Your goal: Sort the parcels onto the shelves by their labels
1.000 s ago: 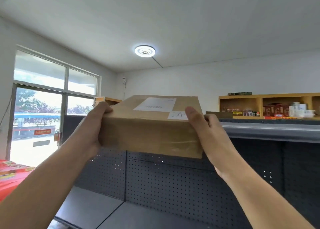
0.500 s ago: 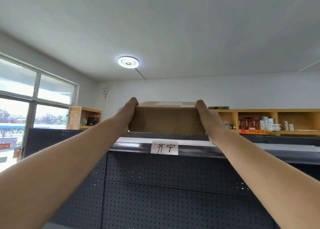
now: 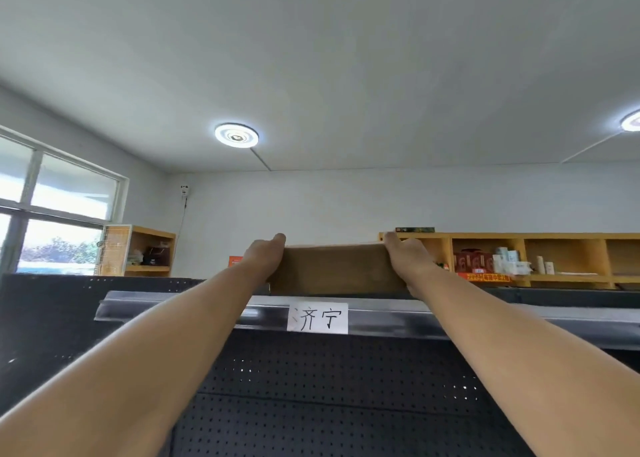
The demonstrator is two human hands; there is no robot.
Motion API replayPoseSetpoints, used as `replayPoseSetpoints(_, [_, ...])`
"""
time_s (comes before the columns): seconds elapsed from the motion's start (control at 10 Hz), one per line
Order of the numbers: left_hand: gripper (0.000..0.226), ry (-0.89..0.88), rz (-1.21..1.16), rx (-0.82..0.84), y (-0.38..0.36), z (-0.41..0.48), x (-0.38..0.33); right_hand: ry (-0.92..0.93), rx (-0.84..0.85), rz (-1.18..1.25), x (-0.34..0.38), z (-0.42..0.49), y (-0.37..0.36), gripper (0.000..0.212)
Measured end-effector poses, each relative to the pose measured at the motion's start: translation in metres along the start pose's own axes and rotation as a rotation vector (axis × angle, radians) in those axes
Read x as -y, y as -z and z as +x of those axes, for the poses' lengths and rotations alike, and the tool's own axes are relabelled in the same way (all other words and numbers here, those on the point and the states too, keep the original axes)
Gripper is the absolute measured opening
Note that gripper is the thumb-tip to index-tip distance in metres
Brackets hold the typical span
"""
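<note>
A brown cardboard parcel (image 3: 337,269) rests on the top shelf (image 3: 485,313) of a dark metal rack, seen from below so only its front face shows. My left hand (image 3: 265,257) grips its left end and my right hand (image 3: 405,261) grips its right end, both arms stretched up. A white paper tag (image 3: 317,318) with handwritten characters hangs on the shelf's front rail directly below the parcel. The parcel's own label is out of sight on its top.
A black perforated back panel (image 3: 329,397) fills the rack below the shelf. Wooden cubby shelves (image 3: 554,259) with small goods line the far wall at right, a wooden cabinet (image 3: 138,252) stands by the window (image 3: 52,221) at left.
The parcel went from chest height up onto the top shelf and now sits further back above the tag. The camera tilted upward.
</note>
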State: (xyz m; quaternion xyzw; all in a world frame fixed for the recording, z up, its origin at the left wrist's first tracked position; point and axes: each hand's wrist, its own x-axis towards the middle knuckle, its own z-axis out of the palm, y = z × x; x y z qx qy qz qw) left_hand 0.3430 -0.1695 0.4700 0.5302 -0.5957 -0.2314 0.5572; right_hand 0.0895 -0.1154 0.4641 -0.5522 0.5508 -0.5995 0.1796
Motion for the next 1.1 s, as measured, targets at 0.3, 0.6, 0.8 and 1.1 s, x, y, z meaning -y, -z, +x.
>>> replayPoseSetpoints(0.3, [0.045, 0.005, 0.109, 0.025, -0.012, 0.004, 0.015, -0.056, 0.032, -0.063, -0.022, 0.015, 0.004, 0.052])
replayPoseSetpoints(0.6, [0.040, -0.361, 0.539, -0.187, -0.019, 0.007, 0.016, 0.126, -0.147, -0.478, -0.017, 0.017, 0.006, 0.056])
replayPoseSetpoints(0.8, [0.037, -0.579, 0.715, -0.331, -0.012, -0.011, 0.018, 0.370, -0.210, -0.656, -0.016, 0.003, 0.022, 0.041])
replayPoseSetpoints(1.1, [0.031, -0.883, 0.766, -0.446, -0.027, -0.085, 0.009, 0.650, -0.190, -0.812, -0.026, -0.047, 0.041, 0.024])
